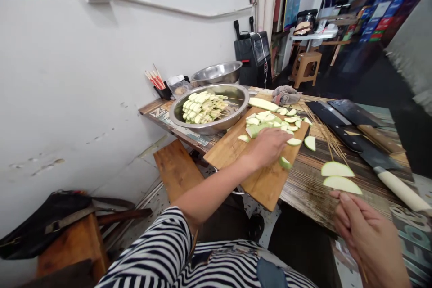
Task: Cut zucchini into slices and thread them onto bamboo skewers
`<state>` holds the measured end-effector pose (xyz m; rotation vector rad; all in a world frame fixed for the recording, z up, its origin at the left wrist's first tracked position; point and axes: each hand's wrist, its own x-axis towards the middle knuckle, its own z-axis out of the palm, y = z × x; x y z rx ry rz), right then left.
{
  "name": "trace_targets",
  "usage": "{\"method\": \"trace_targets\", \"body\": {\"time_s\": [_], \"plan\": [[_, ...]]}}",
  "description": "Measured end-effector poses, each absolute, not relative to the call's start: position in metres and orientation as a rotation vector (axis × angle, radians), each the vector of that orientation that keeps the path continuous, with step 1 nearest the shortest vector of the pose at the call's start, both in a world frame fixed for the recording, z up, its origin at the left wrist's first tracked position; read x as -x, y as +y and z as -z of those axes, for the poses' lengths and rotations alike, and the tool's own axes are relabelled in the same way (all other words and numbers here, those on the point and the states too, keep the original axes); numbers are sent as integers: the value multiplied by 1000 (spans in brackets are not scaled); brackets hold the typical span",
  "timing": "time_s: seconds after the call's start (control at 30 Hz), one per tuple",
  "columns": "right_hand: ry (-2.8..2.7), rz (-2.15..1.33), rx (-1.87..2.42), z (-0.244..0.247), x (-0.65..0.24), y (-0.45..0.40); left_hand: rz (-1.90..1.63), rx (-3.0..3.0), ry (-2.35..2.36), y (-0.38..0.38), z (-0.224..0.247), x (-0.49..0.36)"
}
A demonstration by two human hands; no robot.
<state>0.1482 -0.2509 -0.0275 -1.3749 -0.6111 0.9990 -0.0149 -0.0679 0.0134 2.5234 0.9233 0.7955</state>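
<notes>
My right hand [369,229] pinches a thin bamboo skewer [363,274]. Two pale green half-round zucchini slices [341,184] sit on it above my fingers, one beyond the other. Over the wooden cutting board [226,153], my left hand [270,146] rests among cut zucchini slices [266,118], its fingers curled downward. What its fingertips touch is hidden. A single slice [285,162] lies on the board near that hand, and another slice [309,143] lies on the table beyond the board's right edge.
A steel basin [178,119] holds many threaded skewers, with another basin [218,72] behind it. A whole zucchini [263,104] lies behind the board. Loose skewers [326,132] and large cleavers [374,155] lie on the right. A wooden bench [177,168] stands at lower left.
</notes>
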Motion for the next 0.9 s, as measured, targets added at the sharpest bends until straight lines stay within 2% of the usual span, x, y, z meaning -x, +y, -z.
{"method": "trace_targets", "body": {"time_s": [0.13,0.3,0.53,0.6,0.7,0.8,0.9], "plan": [[-597,-1006,1365,28,-157,-257,-442,-2822,988,-50,-13,-21],[-572,-1032,1342,29,-159,-259,-523,-2723,1032,-35,-6,-46],[-601,-1049,1359,29,-157,-262,-287,-2451,932,-30,-31,-35],[-579,-1086,1342,29,-153,-264,-420,-2239,920,-33,-32,-22],[-576,-1152,1312,31,-144,-264,-645,-1615,816,-41,-27,6],[-660,-1256,1326,33,-128,-259,-707,-980,693,-53,-19,37],[-779,-1353,1360,35,-110,-249,-763,-657,714,-66,-13,63]]}}
